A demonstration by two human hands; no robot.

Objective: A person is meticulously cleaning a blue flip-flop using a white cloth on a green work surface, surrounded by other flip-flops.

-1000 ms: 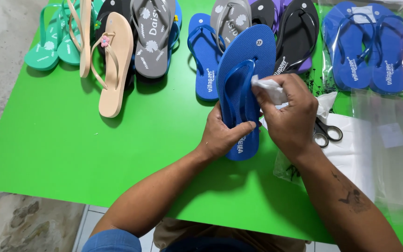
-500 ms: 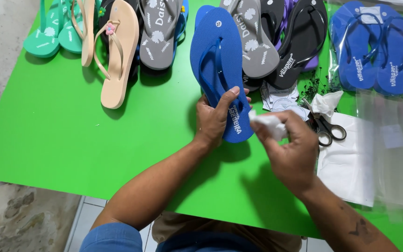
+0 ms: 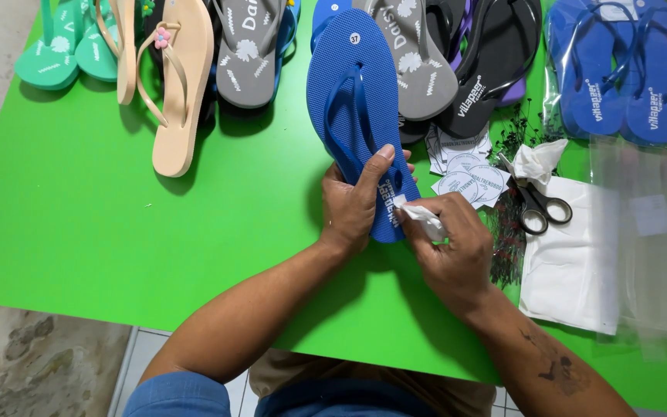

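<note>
Your left hand grips the blue sandal at its heel, steadying it on the worktop. Your right hand pinches a white cloth against the heel edge. Scissors lie right of the sandal.

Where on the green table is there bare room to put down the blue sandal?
The widest bare patch of the green table lies left of the left hand, below the beige sandal. The blue sandal sits at its right edge. Right of the right hand it is crowded: round labels, scissors, white cloth, clear bags.
</note>
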